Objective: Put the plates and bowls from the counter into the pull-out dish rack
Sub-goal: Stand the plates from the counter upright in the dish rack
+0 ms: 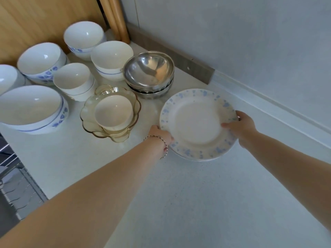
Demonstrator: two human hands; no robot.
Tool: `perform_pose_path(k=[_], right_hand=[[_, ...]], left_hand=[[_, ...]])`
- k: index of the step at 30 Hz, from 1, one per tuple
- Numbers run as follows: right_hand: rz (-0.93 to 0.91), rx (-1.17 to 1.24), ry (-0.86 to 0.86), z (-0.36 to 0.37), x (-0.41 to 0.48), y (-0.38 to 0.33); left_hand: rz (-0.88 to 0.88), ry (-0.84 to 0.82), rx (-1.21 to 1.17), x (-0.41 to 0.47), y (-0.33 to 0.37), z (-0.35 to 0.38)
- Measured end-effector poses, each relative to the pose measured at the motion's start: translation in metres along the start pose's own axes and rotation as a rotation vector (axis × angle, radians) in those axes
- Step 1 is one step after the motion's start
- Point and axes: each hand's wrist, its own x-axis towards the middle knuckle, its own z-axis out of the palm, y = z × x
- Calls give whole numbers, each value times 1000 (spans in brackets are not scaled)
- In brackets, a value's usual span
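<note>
A stack of white plates with blue speckled rims (195, 120) sits on the pale counter (179, 203). My left hand (161, 136) grips the stack's left edge, fingers tucked under the rim. My right hand (240, 125) grips the right edge, thumb on top of the rim. Left of the plates stand amber glass dishes holding a small white bowl (112, 113), stacked steel bowls (149, 72) and several white bowls with blue patterns (40, 59). Part of the wire dish rack (16, 194) shows at the lower left, below the counter edge.
A grey wall (241, 33) with a raised ledge runs behind the counter on the right. A wooden panel (35, 18) and round wooden poles (116, 17) stand at the back left. The counter edge drops off at the left toward the rack.
</note>
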Motion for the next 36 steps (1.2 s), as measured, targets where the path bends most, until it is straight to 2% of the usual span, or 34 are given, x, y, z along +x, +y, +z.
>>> perform_pose_path(k=[3, 7, 12, 17, 22, 26, 28, 31, 36], right_hand=[[-37, 19, 10, 0, -31, 11], [-83, 43, -75, 1, -95, 25], [-121, 20, -144, 33, -192, 36], [-164, 12, -231, 89, -288, 52], [-193, -14, -227, 166, -372, 72], [-207, -100, -261, 219, -424, 102], [-171, -110, -292, 240, -440, 121], [-23, -126, -314, 264, -452, 155], [205, -281, -259, 279, -431, 207]], left_hand=[[19, -26, -45, -27, -20, -16], [124, -16, 88, -76, -54, -63], [78, 0, 44, -130, -121, -137], [22, 10, -32, -153, -183, -229], [42, 16, 72, -160, -219, -329], [-71, 4, 143, -156, -250, -394], [-130, 6, 178, -150, -265, -414], [-212, -33, 247, -138, -285, -428], [-293, -57, 374, -97, -314, -405]])
